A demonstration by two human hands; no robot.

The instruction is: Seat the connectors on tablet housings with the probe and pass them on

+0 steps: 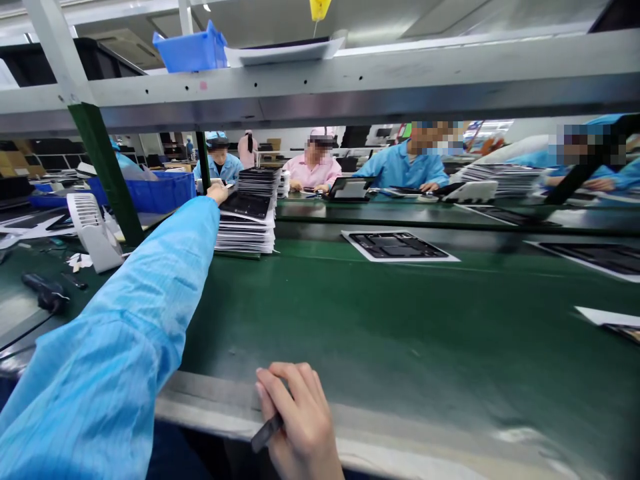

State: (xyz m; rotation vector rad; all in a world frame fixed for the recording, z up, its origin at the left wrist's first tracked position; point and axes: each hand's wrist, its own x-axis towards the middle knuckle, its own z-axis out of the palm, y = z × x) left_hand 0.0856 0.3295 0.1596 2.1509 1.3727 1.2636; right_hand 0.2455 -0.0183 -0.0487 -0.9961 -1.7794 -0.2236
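Note:
My left arm, in a light blue sleeve, stretches far forward over the bench. At its end my left hand (217,193) is beside the upper left edge of a tall stack of white sheets with black panels (245,230). Its fingers look closed, small and partly hidden, and what they hold cannot be made out. My right hand (303,423) hovers near the front edge of the bench, its fingers curled around a short dark tool (267,432). Only the blunt end of that tool shows; the rest is inside the hand.
A green conveyor belt (380,320) carries a black panel on a white sheet (400,246), with others at right. On the left are a white fan (93,230), a blue bin (167,193) and a dark corded tool (46,291). A metal shelf beam (320,80) crosses overhead. Co-workers sit opposite.

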